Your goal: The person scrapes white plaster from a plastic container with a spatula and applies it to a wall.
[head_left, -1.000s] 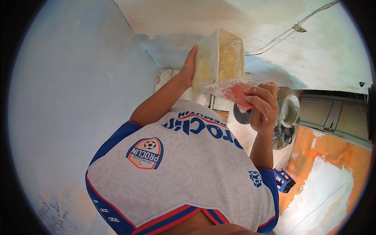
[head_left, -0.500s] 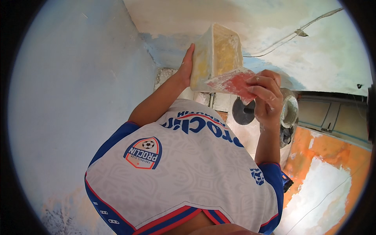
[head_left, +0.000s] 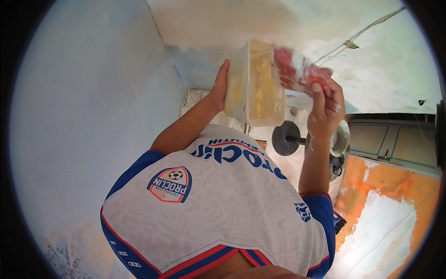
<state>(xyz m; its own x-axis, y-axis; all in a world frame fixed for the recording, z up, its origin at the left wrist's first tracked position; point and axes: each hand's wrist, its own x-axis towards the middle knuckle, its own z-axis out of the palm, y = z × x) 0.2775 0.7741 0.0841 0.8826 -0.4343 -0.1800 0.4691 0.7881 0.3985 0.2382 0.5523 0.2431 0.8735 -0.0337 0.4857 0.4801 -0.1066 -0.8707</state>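
Observation:
My left hand [head_left: 217, 89] grips the left side of a rectangular plastic tub [head_left: 238, 88], thumb up along its wall. The tub is tilted, its yellowish inside smeared with pale residue. In my right hand [head_left: 329, 108] is a red putty spreader [head_left: 289, 69], pinched between thumb and fingers. White paste coats part of its blade, which is blurred by motion. The blade lies at the tub's right rim; whether it touches the rim I cannot tell. White specks mark my right fingers and wrist.
A pale blue wall [head_left: 93, 116] rises on my left; a patchy wall [head_left: 390, 60] with a cable [head_left: 371, 25] is ahead. Below my right arm are a black round disc [head_left: 285, 138] and a whitish bucket [head_left: 341, 139]. An orange, patched surface [head_left: 355, 186] lies at right.
My right hand has turned and swung the spreader up and right, from the tub's lower front to its right rim. The tub has dropped slightly in view and turned a little.

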